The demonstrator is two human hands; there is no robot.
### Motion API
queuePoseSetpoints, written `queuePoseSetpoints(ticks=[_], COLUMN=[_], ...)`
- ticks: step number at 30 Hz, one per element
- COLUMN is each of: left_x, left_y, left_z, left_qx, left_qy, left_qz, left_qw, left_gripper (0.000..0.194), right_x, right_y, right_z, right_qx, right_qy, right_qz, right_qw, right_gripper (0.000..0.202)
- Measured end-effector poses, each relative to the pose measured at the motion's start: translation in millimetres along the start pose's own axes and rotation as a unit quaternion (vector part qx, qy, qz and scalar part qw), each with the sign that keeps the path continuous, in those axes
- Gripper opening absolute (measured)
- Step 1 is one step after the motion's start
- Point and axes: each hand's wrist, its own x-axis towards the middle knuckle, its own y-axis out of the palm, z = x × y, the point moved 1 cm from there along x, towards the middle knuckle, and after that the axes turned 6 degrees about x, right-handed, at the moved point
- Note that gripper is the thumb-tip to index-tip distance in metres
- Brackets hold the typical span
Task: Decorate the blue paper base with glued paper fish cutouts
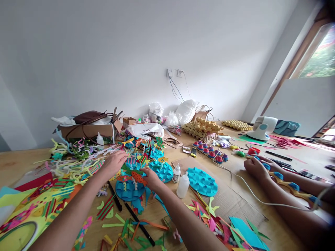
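My left hand (116, 163) reaches over the blue craft pieces, its fingers curled together; what they grip, if anything, is hidden. My right hand (151, 178) pinches the edge of an orange spotted paper fish (138, 177). Below the fish lies a blue-painted egg-carton disc (128, 190) with pale twisted stems on it. Another blue disc (161, 170) sits just behind my right hand, near more patterned paper fish (143, 159). To the right stand a glue bottle (176, 173) and a whitish squeeze bottle (183, 184), beside a bare blue disc (202, 181).
Another person's hands (258, 169) hold a painted egg-carton strip (281, 179) at right. A white cable (243, 188) crosses the table. Black pens (140, 225), paper scraps (209, 216) and pipe cleaners (75, 157) lie around. Behind are a cardboard box (102, 130) and egg trays (201, 127).
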Motion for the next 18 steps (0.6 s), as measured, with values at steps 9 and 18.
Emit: queuePoseSetpoints(ticks=[9,18], left_x=[-14.3,-33.4], left_y=[-33.2,-74.5], left_z=[-15.8,-59.1], left_qx=[-0.041,-0.102], left_qy=[-0.101,-0.102], left_qz=[-0.048,-0.098], left_qw=[0.993,0.985], left_gripper=[0.035,0.034], right_x=[-17.8,-61.8], right_y=[-15.9,-41.6], right_z=[5.0,25.8], right_qx=[-0.009,-0.021], right_qy=[0.045,0.042], right_qz=[-0.027,-0.032], right_qw=[0.999,0.998], right_gripper=[0.053,0.050])
